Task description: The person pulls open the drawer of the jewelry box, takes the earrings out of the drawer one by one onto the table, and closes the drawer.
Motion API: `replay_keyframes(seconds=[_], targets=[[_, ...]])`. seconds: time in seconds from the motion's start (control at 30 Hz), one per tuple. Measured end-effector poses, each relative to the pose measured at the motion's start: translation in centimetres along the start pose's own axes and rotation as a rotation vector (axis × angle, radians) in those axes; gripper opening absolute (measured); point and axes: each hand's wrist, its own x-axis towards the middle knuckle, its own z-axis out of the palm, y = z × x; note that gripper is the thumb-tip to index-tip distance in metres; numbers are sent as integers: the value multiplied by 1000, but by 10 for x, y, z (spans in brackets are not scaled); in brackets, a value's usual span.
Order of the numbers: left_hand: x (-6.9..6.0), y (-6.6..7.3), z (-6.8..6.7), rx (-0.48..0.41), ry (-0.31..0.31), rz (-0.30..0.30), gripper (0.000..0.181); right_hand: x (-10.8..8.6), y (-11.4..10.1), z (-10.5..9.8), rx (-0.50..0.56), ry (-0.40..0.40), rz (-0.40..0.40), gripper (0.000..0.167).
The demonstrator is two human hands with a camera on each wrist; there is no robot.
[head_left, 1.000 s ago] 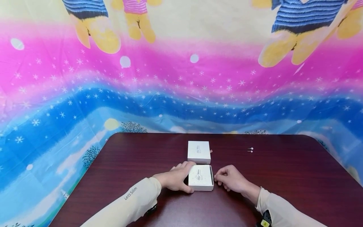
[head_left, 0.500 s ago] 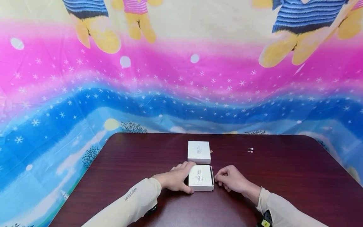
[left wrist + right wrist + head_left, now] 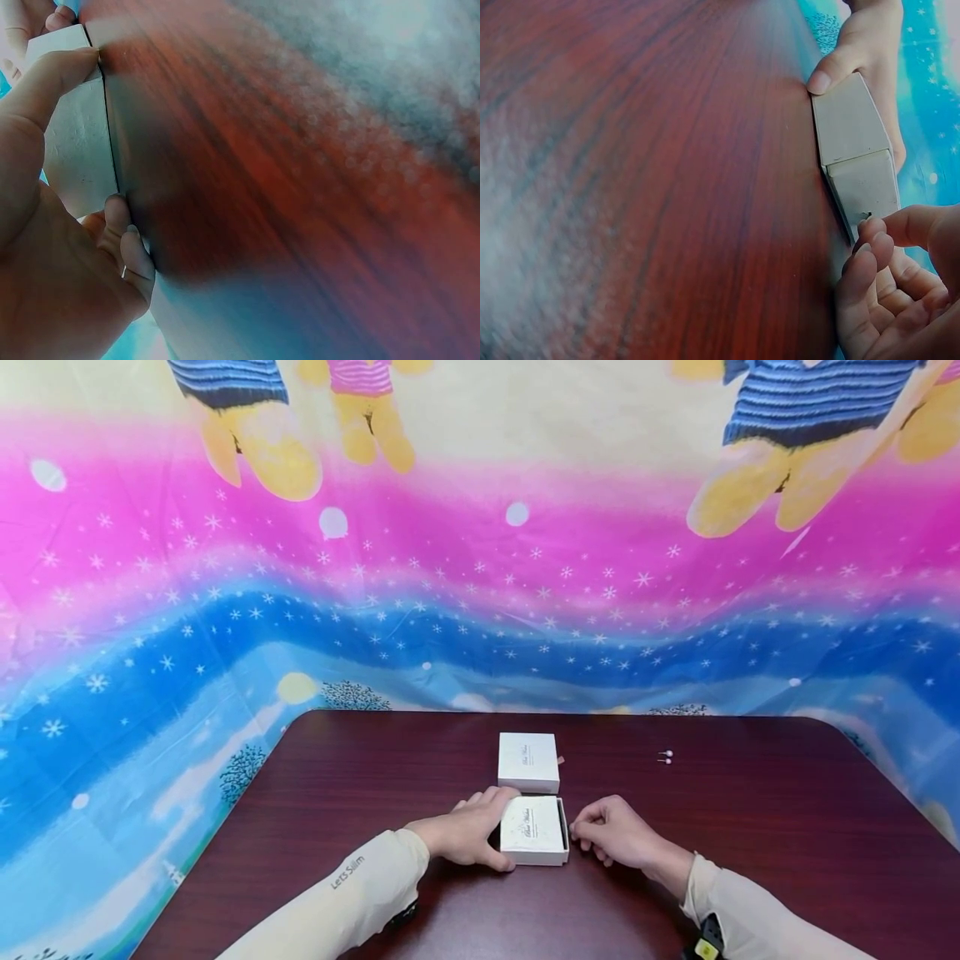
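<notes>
A white drawer-style gift box point(image 3: 531, 825) with printed lettering lies on the table in the head view. My left hand point(image 3: 467, 837) grips its sleeve from the left, thumb at the near edge and fingers at the far edge; the left wrist view shows the thumb pressed against the box side point(image 3: 79, 150). A narrow strip of the inner drawer point(image 3: 565, 835) sticks out on the right. At that drawer's end, my right hand point(image 3: 613, 833) holds thumb and curled fingers together. In the right wrist view the fingertips pinch at a slot in the end face point(image 3: 862, 187); the pull itself is mostly hidden.
Behind the gripped box stands a second white box point(image 3: 528, 758) with a small pinkish pull tab point(image 3: 560, 761) on its right. Two pearl-headed stud earrings point(image 3: 667, 757) lie at the right rear of the dark wooden table point(image 3: 750, 827). A patterned cloth point(image 3: 480, 593) hangs behind.
The inner drawer has slid slightly further out to the right, and my right hand has shifted a little the same way. My left hand stays on the sleeve.
</notes>
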Motion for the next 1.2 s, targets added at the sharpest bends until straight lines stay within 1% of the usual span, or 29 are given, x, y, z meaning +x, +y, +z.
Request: replay_keyframes(seconds=[0.53, 0.97, 1.2], targets=[[-1, 2, -1, -12, 3, 7, 87, -2, -2, -2, -6, -6, -12, 19], [0, 1, -1, -15, -3, 3, 86, -2, -1, -3, 3, -8, -21, 18], [1, -1, 1, -5, 11, 11, 88, 0, 2, -3, -1, -3, -22, 17]])
